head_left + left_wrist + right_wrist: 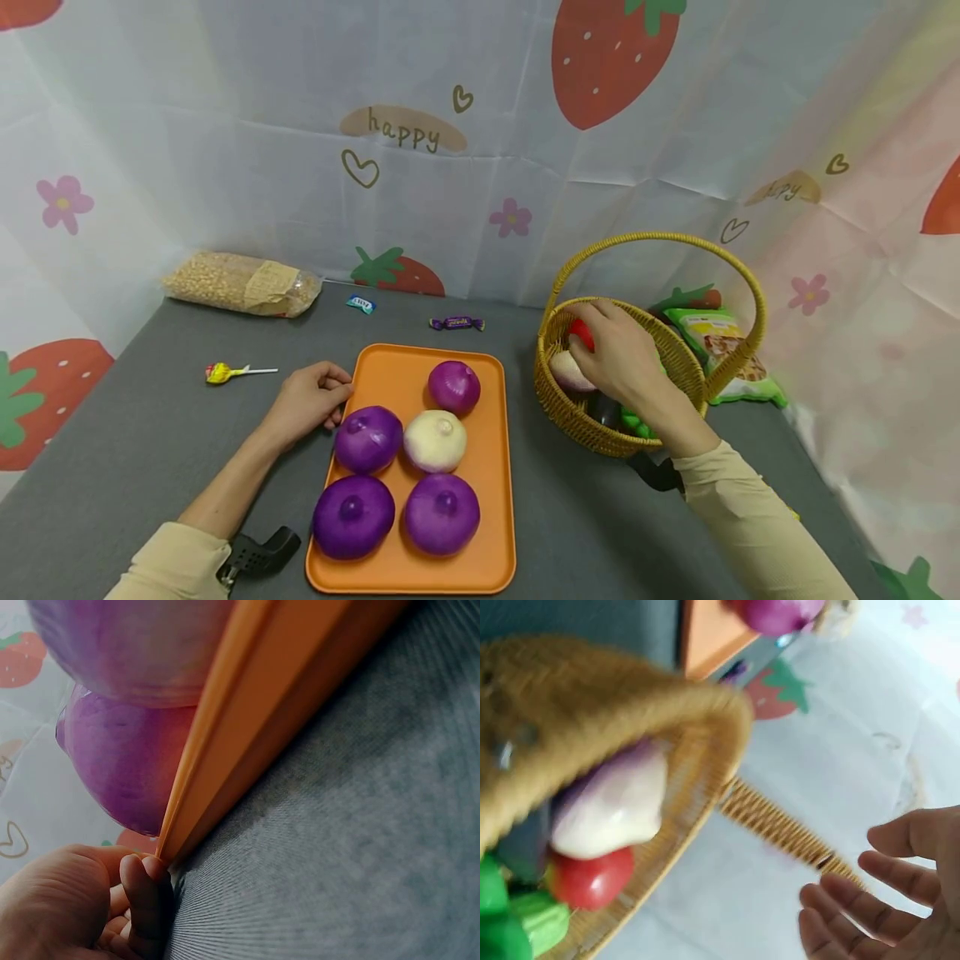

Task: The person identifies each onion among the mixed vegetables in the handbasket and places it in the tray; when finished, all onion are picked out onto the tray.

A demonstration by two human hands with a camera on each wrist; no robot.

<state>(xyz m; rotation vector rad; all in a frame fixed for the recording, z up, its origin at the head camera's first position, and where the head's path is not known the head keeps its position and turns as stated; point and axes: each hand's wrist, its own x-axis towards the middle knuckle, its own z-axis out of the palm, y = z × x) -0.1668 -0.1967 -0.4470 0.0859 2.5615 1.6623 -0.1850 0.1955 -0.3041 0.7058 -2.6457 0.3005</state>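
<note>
My left hand (306, 405) is at the left rim of an orange tray (492, 467); in the left wrist view its thumb and a finger (135, 877) pinch the rim. On the tray sit several purple onions (369, 439) and a pale one (435, 442). Over a woven basket (558, 408) hangs my right hand (618, 354), its fingers loosely bent with nothing between them in the right wrist view. Inside the basket lie a white-and-purple onion-like vegetable (615, 802), a red tomato (592, 877), a dark vegetable (603, 410) and green ones (536, 922).
The basket's tall handle (663, 237) arches over it. A green snack bag (727, 350) lies behind on the right. Along the back are a bag of grains (240, 283) and two wrapped candies (457, 323). A lollipop (221, 372) lies left of the tray.
</note>
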